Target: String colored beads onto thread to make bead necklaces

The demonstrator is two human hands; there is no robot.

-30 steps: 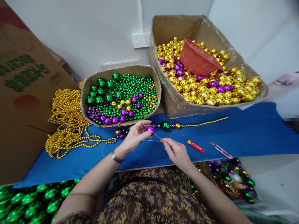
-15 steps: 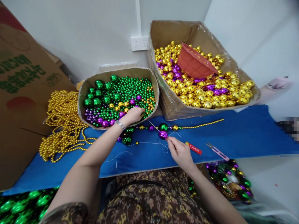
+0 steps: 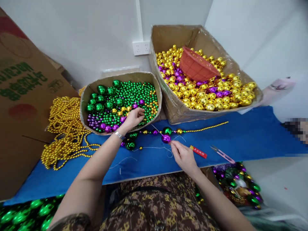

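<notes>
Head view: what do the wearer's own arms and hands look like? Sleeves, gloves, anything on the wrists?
Left hand and right hand are both ungloved. A shiny silver-coloured wristband circles the left wrist; watch or bracelet, can't tell. No band shows on the right wrist. Left arm: short dark-brown fabric sleeve with a yellowish floral print. Right forearm uncovered; its sleeve is out of frame.

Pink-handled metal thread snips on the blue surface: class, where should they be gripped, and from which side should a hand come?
Grip the metal thread snips by their pink handle, pinching across its two arms. Best come from the near right: the handle's end points that way, while the metal blades point away to the left. The snips lie flat, so reach low.
</notes>
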